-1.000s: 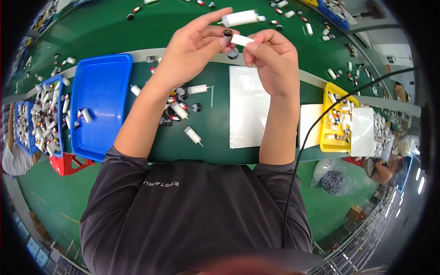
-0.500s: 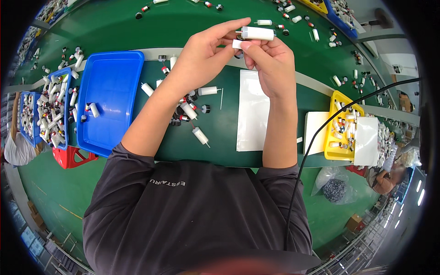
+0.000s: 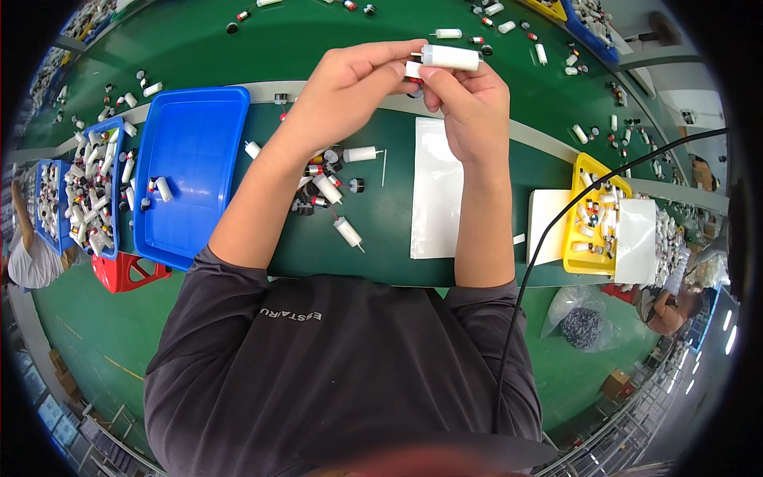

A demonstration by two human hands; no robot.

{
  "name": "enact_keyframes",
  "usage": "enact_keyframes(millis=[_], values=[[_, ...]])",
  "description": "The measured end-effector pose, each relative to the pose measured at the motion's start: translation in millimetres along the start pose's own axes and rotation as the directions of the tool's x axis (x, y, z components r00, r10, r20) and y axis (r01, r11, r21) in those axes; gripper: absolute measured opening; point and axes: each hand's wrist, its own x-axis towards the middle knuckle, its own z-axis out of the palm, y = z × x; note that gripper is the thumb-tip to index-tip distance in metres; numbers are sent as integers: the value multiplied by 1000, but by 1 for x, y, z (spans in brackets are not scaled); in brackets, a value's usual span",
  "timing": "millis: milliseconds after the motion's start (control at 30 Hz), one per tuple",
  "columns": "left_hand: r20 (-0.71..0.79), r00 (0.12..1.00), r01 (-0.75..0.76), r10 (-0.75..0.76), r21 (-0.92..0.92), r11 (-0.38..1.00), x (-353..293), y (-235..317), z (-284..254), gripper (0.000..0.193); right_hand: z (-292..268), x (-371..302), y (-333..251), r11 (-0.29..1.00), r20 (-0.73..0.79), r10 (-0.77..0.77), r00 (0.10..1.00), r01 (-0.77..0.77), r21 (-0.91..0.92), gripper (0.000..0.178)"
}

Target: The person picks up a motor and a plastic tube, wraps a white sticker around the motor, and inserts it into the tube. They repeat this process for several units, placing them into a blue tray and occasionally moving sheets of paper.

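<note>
Both of my hands meet above the far side of the green table. My right hand [image 3: 474,119] grips a white cylinder [image 3: 453,57] with a translucent collar at its left end and a thin pin sticking out. Its thumb touches a small white piece [image 3: 412,70], with a bit of red showing just below it. My left hand [image 3: 342,91] pinches that piece between thumb and fingers, the index finger reaching toward the cylinder's collar. Fingers hide the rest of the piece. Below my left forearm lies a loose group of similar white cylinders [image 3: 347,232] and small black-and-red parts.
A blue tray [image 3: 191,102] holding a few parts sits at left, beside a fuller blue bin [image 3: 118,191]. White sheets [image 3: 435,215] lie right of centre. Farther right is a yellow tray [image 3: 569,230] of parts, crossed by a black cable [image 3: 548,226]. Others work at both sides.
The small white piece has shifted slightly up against the cylinder, and red now shows beneath it. My left hand has moved down slightly. Both hands keep their grip.
</note>
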Motion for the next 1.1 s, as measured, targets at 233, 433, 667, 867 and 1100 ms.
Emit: enact_keyframes(millis=[233,433,667,867,1100], values=[[-36,992,118,-122,-78,990,1,10,-4,28,-11,1,-2,998,96,48,994,-51,26,21],[-48,990,121,-133,-203,972,2,2,-6,26,-9,-1,-3,999,114,28,993,-26,-20,21],[-104,983,124,-154,-252,960,3,-5,-3,18,-10,1,-2,999,85,18,996,-21,44,21],[-83,994,60,-68,-98,993,3,2,-1,21,-13,1,-4,997,96,53,994,-58,49,23],[134,990,69,-37,-238,969,-6,14,-4,22,-27,4,4,938,384,58,922,-182,295,40]])
